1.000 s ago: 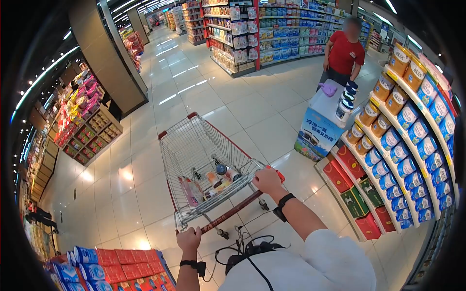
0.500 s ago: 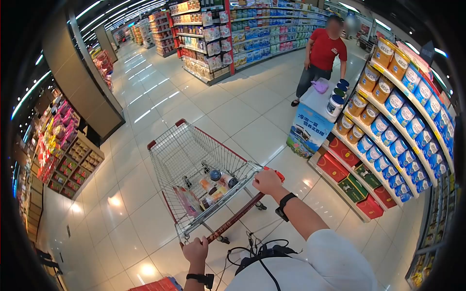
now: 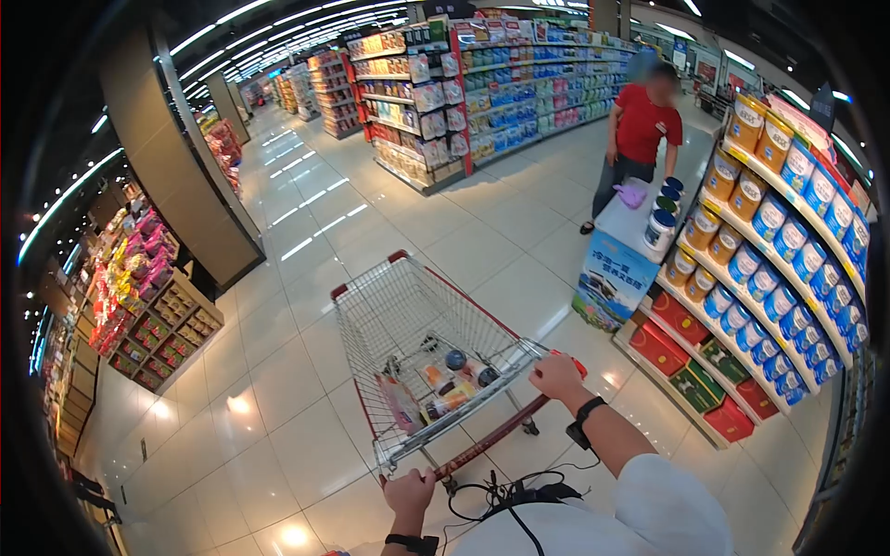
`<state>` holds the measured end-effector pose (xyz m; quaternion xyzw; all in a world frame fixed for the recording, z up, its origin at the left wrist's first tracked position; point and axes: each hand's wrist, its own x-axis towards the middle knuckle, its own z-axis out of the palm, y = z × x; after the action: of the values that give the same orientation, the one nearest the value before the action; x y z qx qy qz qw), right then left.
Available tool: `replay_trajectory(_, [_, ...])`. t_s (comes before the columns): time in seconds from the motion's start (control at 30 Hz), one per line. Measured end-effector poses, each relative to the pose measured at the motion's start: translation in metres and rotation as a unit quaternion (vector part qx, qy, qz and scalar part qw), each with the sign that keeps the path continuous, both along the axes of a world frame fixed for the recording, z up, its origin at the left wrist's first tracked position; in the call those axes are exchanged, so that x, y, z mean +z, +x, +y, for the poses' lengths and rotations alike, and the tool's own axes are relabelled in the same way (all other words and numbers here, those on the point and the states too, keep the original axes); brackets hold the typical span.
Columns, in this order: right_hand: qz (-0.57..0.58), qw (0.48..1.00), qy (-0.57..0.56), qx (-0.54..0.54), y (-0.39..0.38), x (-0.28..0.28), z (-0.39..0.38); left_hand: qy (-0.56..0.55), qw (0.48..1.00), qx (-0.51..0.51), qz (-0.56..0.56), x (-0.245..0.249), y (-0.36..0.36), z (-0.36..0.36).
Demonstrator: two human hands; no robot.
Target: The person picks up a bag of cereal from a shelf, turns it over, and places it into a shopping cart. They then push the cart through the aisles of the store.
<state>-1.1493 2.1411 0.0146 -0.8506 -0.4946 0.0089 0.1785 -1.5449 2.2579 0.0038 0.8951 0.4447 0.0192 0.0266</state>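
Note:
A wire shopping cart [image 3: 422,315] with red corners stands in front of me. My right hand [image 3: 557,375] is wrapped round the right end of its red handle [image 3: 491,435]. At the handle's left end, the fingers of my left hand [image 3: 408,491] are closed round the bar. Several packaged goods [image 3: 445,394] lie in the near part of the basket, among them a round dark-lidded item [image 3: 455,360]. Both wrists wear black bands.
A person [image 3: 642,125] in a red shirt stands behind a promotion table [image 3: 612,264]. Shelves of cans [image 3: 774,241] rise at the right. A brown pillar [image 3: 181,157] and snack display [image 3: 158,329] stand left. Tiled floor [image 3: 324,199] runs ahead between shelves.
The cart and both my hands appear shifted right and slightly down in the view. The shelves, table and person also appear further right and lower. Both hands keep their hold.

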Motion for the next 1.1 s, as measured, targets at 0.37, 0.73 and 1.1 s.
replay_trajectory(0.37, [-0.007,1.0,-0.001,-0.008,0.044,0.0,-0.003,0.065,0.997,0.014,-0.046,-0.009,0.045,0.004])
replay_trajectory(0.73, [0.012,0.997,0.047,0.059,0.111,-0.007,0.005,0.072,0.994,0.055,-0.053,-0.021,0.099,-0.007])
replay_trajectory(1.1, [0.028,0.995,0.038,0.093,0.152,-0.01,0.002,0.052,0.994,0.072,-0.06,-0.032,0.127,-0.016])
